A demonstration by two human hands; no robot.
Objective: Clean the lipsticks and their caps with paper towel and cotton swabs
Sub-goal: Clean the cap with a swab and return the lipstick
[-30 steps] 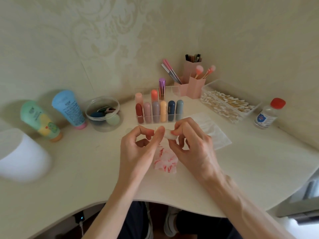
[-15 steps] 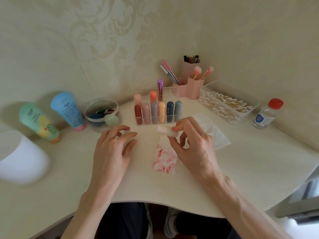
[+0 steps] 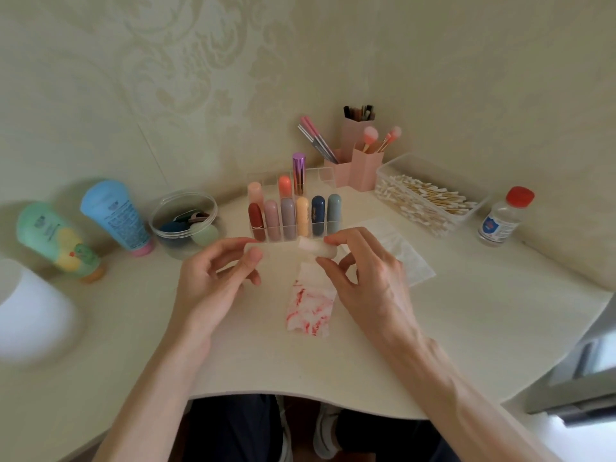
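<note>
Head view, with the stained paper towel (image 3: 310, 308) taken as dial centre on the table (image 3: 466, 328). My right hand (image 3: 366, 278) is at 1 o'clock, raised over the towel's far edge. Its thumb and forefinger grasp a pale lipstick (image 3: 316, 250), which lies roughly level with its pinkish end towards 9 o'clock. My left hand (image 3: 213, 278) is at 9 o'clock with its fingers curled. Its thumb and forefinger pinch a small pale cap (image 3: 248, 252), whose outline is faint. Cap and lipstick are apart, with a gap between them. The towel lies flat on the table and is marked with red smears. At 12 o'clock stands a clear organizer (image 3: 325, 178). It holds racked lipsticks (image 3: 288, 218) upright, six in the front row and three behind. At 1 o'clock, further back, are pink brush holders (image 3: 363, 171). At 2 o'clock a clean folded towel (image 3: 410, 261) lies partly under my right hand. Beyond it a clear box (image 3: 430, 168) holds the cotton swabs (image 3: 423, 201), and a red-capped bottle (image 3: 500, 221) stands past that. At 11 o'clock is a round clear container (image 3: 183, 198). At 10 o'clock are a blue tube (image 3: 116, 215) and a green tube (image 3: 56, 238).
</note>
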